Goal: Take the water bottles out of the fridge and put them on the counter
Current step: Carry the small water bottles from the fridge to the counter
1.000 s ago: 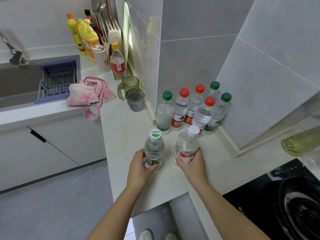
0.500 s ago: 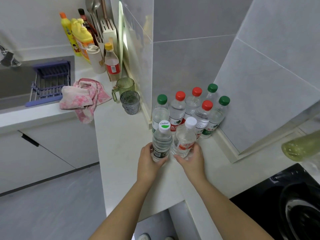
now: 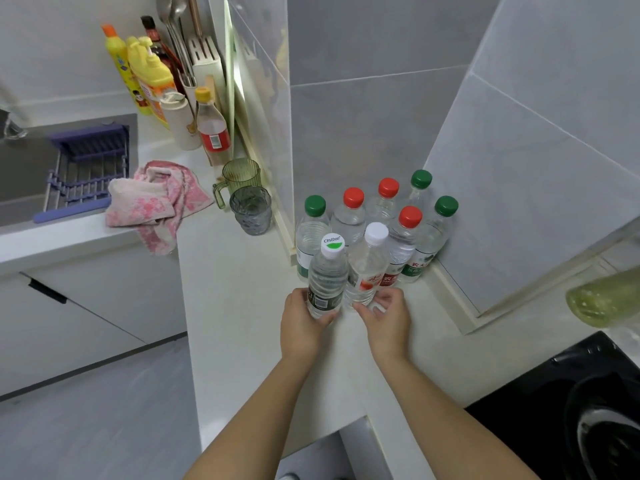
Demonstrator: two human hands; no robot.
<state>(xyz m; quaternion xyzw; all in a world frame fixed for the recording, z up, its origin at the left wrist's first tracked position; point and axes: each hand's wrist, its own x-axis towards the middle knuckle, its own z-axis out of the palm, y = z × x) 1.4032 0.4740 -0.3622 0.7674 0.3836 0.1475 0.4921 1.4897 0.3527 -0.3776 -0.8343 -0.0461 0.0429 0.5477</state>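
Note:
Two clear water bottles stand side by side on the white counter [image 3: 242,323]. My left hand [image 3: 303,323] is wrapped around the lower part of the bottle with the white-and-green cap [image 3: 327,278]. With my right hand [image 3: 386,318] I hold the base of the white-capped bottle with a red label [image 3: 367,268]. Both bottles touch the front of a cluster of several water bottles with red and green caps [image 3: 384,216], which stands in the tiled corner.
A green mug [image 3: 242,174] and a grey glass [image 3: 250,214] stand left of the cluster by the wall. A pink towel [image 3: 156,199] hangs over the counter edge beside the sink [image 3: 24,174]. A black stove with a pan [image 3: 571,403] lies at the lower right.
Both hands have slid their bottles away from the counter's front edge and toward each other, up against the cluster in the corner.

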